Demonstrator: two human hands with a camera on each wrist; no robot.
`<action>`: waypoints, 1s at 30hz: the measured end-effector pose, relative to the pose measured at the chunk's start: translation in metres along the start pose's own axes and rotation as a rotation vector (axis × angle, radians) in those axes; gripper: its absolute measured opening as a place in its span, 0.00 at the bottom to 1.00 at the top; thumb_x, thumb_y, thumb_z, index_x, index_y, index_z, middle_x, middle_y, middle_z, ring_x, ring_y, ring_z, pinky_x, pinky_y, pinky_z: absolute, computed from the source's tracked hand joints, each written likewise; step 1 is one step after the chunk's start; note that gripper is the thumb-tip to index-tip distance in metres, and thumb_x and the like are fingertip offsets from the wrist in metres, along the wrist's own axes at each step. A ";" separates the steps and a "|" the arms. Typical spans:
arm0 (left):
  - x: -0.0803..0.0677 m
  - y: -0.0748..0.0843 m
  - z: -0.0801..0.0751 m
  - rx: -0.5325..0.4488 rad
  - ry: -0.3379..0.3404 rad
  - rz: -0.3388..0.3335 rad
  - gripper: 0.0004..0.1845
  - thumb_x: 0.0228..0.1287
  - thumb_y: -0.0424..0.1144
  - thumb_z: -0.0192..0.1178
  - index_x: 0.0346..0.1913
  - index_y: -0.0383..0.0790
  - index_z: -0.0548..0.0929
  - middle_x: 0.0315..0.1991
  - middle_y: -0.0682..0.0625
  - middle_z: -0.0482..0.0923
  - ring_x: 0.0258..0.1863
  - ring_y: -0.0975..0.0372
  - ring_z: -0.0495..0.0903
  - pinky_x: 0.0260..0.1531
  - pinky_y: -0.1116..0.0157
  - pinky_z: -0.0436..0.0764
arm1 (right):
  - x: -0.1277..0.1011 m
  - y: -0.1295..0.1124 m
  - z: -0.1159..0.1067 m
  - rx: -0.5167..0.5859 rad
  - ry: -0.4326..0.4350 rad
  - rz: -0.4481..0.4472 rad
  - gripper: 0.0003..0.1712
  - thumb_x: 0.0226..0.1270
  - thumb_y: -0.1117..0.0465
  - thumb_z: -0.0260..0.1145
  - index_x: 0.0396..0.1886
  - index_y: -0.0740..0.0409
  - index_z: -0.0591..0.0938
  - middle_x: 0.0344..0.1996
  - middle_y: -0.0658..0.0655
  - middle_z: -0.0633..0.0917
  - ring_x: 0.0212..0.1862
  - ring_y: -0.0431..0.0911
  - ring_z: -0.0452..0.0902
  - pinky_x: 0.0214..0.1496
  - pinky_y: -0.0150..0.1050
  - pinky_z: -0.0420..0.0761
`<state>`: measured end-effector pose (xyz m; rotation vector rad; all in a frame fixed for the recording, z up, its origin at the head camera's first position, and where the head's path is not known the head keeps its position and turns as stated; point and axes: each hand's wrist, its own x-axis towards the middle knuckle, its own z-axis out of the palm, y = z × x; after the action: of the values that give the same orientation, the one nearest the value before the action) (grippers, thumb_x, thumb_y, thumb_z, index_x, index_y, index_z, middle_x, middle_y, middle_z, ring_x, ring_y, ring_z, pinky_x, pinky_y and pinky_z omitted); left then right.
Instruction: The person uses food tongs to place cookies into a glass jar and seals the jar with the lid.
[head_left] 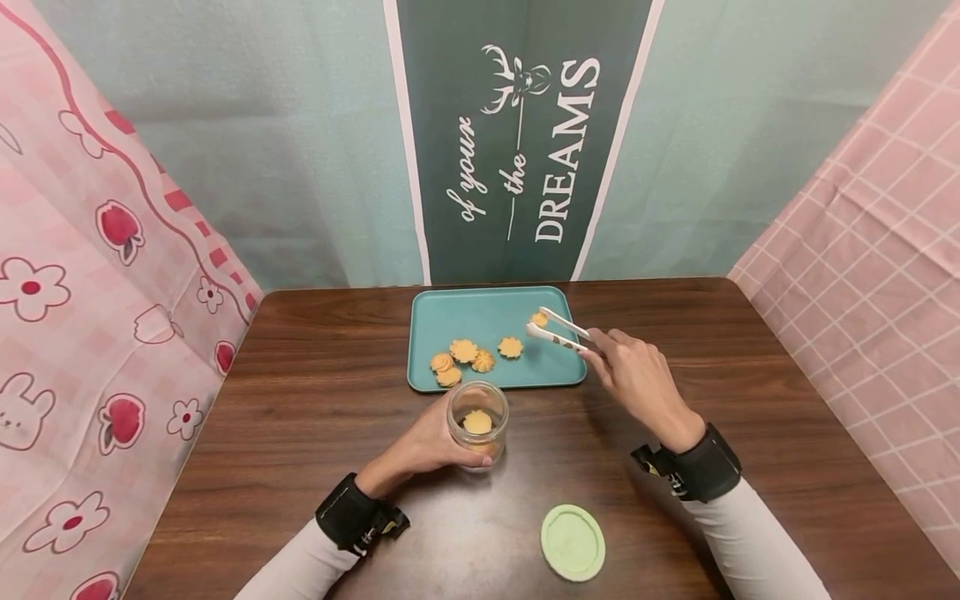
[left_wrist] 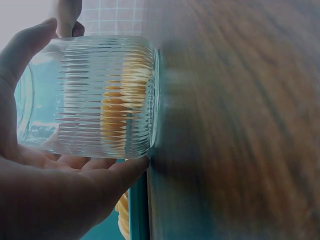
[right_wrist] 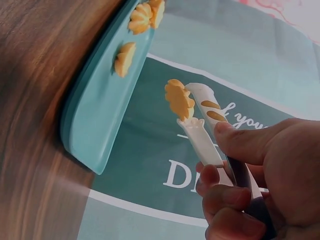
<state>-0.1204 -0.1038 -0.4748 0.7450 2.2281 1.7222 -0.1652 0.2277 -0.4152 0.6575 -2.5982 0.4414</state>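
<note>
I see the teal tray (head_left: 450, 321) first. Just in front of it my left hand (head_left: 431, 446) wraps round the glass jar (head_left: 477, 423). My right hand (head_left: 637, 379) pinches the white tongs (head_left: 558, 331), which hold one cookie (head_left: 539, 319) above the tray. I should squeeze gently and keep the jar steady.

Left hand (head_left: 435, 442): forearm reaches in from lower left, black strap at the wrist, palm and curled fingers wrapped around the ribbed glass jar (head_left: 477, 423), thumb up along its side. Right hand (head_left: 637, 379): arm stretched forward from lower right, wrist strapped likewise, thumb and bent fingers pinching the white tongs (head_left: 557, 330).
</note>
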 end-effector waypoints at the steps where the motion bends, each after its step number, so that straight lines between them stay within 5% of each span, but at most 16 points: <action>1: 0.000 0.000 0.000 0.002 0.001 -0.003 0.45 0.43 0.33 0.87 0.67 0.37 0.76 0.62 0.46 0.81 0.64 0.53 0.77 0.72 0.51 0.70 | 0.000 -0.001 -0.001 0.001 0.001 -0.003 0.14 0.73 0.61 0.72 0.53 0.62 0.85 0.22 0.52 0.73 0.21 0.43 0.65 0.22 0.38 0.65; 30: 0.001 0.000 0.000 0.004 0.007 0.005 0.44 0.42 0.32 0.87 0.66 0.37 0.77 0.63 0.45 0.79 0.66 0.53 0.76 0.73 0.54 0.69 | -0.002 -0.025 -0.021 0.017 0.050 -0.094 0.15 0.68 0.61 0.76 0.52 0.60 0.86 0.23 0.50 0.74 0.21 0.39 0.63 0.23 0.34 0.64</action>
<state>-0.1212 -0.1030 -0.4746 0.7475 2.2369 1.7261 -0.1442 0.2159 -0.3930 0.7611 -2.5068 0.4453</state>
